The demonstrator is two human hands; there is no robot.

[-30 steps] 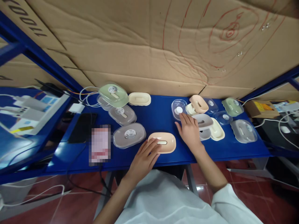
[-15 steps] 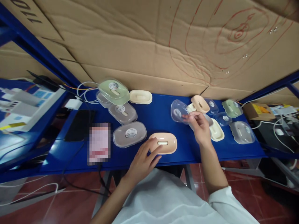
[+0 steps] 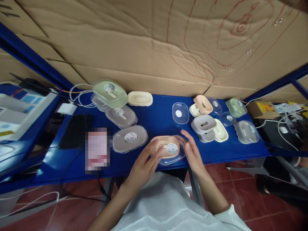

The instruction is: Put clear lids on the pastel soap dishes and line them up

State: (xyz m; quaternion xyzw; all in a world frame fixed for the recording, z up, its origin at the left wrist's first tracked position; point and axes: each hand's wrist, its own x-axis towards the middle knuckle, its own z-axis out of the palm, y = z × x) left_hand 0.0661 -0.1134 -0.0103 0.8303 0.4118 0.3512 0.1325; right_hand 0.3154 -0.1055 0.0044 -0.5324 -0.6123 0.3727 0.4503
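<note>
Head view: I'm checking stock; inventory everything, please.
Dish: 1, peach, front.
Lid: 1, transparent, over dish.
Loose lids: 3+, transparent, right.
Holder: 1, peach, right.
Cream pieces: 3, cream, rear, right.
Green containers: 2, green, left, right.
Grey containers: 5+, grey, left, right.
Flat slab: 1, black, left.
Pixelated item: 1, pink, left.
Small box: 1, brown, right.
Side clutter: uncountable, mixed, edges.
Table: 1, blue, beneath.
Backboard: 1, brown, behind.
Floor: 1, red, below.
Shirt: 1, pale, bottom.
Left hand: 1, bare, lid's left.
Right hand: 1, bare, lid's right.
</note>
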